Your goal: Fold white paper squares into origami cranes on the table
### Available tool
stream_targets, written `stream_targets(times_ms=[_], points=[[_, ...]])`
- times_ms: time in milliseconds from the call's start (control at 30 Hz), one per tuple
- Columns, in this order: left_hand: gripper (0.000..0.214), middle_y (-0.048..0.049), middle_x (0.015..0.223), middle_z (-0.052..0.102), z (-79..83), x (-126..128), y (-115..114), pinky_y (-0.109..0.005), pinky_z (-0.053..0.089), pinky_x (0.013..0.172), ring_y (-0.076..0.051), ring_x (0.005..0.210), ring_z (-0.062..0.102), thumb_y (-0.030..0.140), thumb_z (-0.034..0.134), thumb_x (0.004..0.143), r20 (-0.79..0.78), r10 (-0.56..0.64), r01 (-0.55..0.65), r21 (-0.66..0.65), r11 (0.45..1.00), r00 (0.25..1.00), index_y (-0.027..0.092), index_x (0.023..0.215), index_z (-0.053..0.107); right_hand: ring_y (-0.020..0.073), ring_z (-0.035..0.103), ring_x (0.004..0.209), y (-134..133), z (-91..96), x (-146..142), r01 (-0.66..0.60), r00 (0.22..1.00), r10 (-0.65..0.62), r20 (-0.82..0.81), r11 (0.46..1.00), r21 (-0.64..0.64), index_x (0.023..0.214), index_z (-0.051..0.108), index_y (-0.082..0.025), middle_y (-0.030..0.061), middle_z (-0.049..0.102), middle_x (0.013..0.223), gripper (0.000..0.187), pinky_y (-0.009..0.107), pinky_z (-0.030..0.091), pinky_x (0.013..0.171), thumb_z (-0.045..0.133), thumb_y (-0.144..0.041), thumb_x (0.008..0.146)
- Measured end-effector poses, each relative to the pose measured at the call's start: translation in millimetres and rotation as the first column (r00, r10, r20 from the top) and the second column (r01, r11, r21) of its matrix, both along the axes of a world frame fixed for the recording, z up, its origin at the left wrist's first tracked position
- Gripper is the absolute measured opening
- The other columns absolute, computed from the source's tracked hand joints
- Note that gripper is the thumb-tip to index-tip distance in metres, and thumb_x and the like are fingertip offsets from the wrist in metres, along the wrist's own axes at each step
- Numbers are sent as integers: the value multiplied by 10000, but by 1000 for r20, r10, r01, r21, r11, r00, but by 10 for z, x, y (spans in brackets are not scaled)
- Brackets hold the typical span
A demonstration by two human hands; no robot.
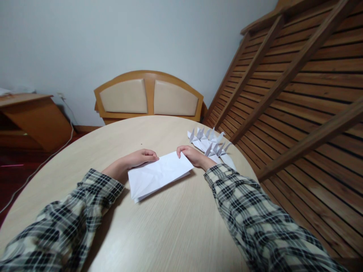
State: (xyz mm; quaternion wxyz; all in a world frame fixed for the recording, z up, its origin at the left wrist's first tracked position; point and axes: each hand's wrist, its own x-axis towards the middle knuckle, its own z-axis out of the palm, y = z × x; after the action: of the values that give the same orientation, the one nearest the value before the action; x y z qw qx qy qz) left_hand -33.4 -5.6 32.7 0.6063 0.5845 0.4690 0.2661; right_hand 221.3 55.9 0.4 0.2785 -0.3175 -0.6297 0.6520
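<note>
A white sheet of paper [160,175], folded over into a long rectangle, is held between my hands a little above the table. Its two layers stand slightly apart along the edge nearest me, and faint creases run across the upper one. My left hand [138,158] pinches the far edge near its left part, thumb on top. At the far right corner, my right hand [193,155] grips the paper with the thumb on top and the other fingers hidden. Just beyond that hand sit several folded white paper cranes [211,141].
The round, light wooden table [170,234] lies under my arms. A headboard with padded panels [149,94] stands behind it. Slatted wooden boards [297,94] lean on the right. On the left are a wooden desk [36,117] and a white cable [48,160].
</note>
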Motion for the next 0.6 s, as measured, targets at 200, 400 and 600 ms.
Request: stream_targets(times_ms=[200, 400, 600], points=[[160, -48, 630, 637, 19, 46, -59, -210, 387, 414, -127, 473, 531, 298, 655, 812, 36, -68, 71, -63, 995, 997, 169, 733, 709, 84, 489, 462, -41, 68, 1, 68, 996, -71, -59, 996, -50, 646, 604, -164, -19, 560, 563, 99, 180, 327, 418, 522, -113, 664], [171, -38, 596, 614, 7, 23, -65, -223, 373, 411, -124, 449, 510, 328, 706, 781, 59, -63, 68, -86, 994, 996, 170, 719, 681, 112, 588, 623, -46, 70, -24, 119, 984, -131, -123, 988, -102, 837, 685, -174, 23, 666, 763, 130, 200, 441, 529, 614, -136, 735], [142, -41, 664, 625, -136, 30, 54, -237, 389, 446, -133, 513, 533, 299, 717, 745, 233, 262, -279, 40, 960, 936, 166, 751, 669, 156, 641, 755, 0, 66, -21, 107, 938, -189, -291, 955, -276, 1073, 606, -219, 46, 683, 884, 274, 298, 541, 687, 487, -429, 944]])
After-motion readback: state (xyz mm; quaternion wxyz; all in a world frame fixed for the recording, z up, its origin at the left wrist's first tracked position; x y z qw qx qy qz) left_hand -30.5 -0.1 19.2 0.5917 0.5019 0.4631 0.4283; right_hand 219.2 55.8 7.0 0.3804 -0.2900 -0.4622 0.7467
